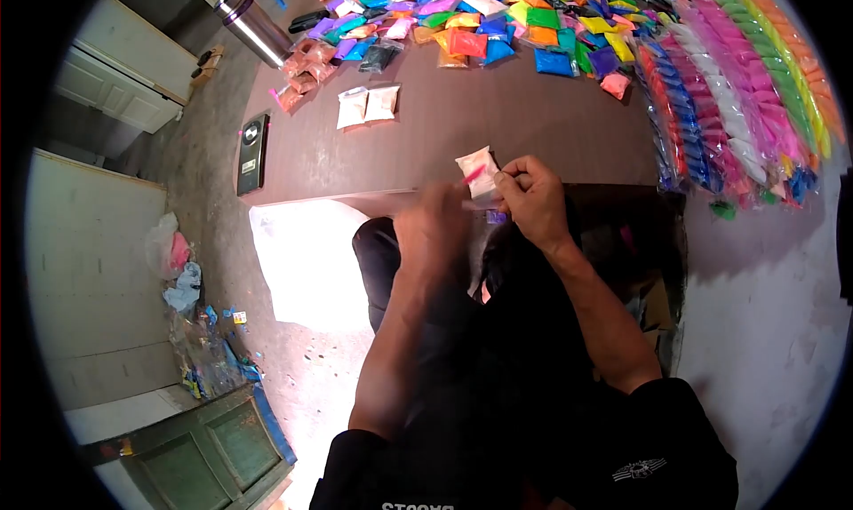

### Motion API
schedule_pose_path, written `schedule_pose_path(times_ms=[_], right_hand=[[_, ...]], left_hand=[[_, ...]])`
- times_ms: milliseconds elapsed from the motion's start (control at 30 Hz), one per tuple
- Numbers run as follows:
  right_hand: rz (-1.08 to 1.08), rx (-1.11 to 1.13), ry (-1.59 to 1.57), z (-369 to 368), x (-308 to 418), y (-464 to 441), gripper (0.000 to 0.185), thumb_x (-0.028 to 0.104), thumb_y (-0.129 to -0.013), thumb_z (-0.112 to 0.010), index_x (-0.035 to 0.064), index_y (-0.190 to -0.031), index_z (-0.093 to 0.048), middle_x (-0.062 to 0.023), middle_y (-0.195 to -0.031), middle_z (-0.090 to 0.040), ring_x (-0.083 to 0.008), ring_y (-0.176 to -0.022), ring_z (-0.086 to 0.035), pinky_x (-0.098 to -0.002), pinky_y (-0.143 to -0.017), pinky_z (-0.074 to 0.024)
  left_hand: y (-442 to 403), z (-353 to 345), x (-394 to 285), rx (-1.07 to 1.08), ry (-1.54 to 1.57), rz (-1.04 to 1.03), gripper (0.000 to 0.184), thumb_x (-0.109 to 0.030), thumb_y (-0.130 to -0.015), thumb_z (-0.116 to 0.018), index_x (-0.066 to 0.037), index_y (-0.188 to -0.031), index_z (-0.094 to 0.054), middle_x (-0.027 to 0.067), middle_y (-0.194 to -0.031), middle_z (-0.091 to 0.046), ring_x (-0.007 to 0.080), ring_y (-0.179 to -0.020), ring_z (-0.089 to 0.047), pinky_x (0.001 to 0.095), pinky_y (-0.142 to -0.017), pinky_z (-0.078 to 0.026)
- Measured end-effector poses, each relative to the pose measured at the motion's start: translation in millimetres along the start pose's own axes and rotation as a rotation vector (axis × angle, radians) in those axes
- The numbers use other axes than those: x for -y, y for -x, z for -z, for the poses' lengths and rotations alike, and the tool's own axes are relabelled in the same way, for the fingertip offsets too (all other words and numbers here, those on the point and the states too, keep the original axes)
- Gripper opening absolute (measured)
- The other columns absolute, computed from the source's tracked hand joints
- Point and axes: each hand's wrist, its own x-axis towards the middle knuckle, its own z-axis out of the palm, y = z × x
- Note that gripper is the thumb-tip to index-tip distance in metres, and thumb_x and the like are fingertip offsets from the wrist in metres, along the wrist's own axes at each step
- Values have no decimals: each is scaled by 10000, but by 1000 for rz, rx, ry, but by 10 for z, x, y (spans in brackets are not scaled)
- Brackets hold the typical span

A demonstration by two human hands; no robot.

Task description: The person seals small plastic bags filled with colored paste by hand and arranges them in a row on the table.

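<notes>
Over the table's front edge, my right hand (536, 197) pinches a small clear packet with pale peach filling (481, 167) between thumb and fingers. A short bright pink strip (475, 174) shows against the packet; I cannot tell whether it is loose, attached or held. My left hand (431, 230) is close beside the packet's lower left, smeared by motion, so its fingers do not show clearly. Farther back on the table (426, 150), two similar pale packets (368, 106) lie side by side.
Many colourful packets (542, 17) cover the table's far side. Long strips of joined packets (724, 92) line the right. At the left are a steel flask (253, 26), brownish-pink packets (306, 68) and a dark device (252, 155). A white bag (306, 261) hangs below the front edge.
</notes>
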Motion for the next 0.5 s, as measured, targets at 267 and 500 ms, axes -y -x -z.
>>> schedule_pose_path(times_ms=[267, 500], right_hand=[[25, -54, -7, -38, -5, 3, 100, 20, -955, -630, -55, -911, -581, -82, -728, -689, -114, -661, -693, -267, -555, -572], [26, -57, 5, -48, -39, -11, 87, 52, -987, -634, -21, -969, -591, -84, -745, -698, -71, -575, -609, -224, -548, -498]], left_hand=[[42, 29, 73, -15, 123, 81, 143, -128, -927, -744, -10, -894, -671, 189, -787, -702, 335, -662, -695, 396, -609, -539], [-13, 53, 86, -23, -60, -10, 130, -140, -927, -746, -31, -895, -684, 179, -786, -708, 352, -684, -704, 408, -600, -539]])
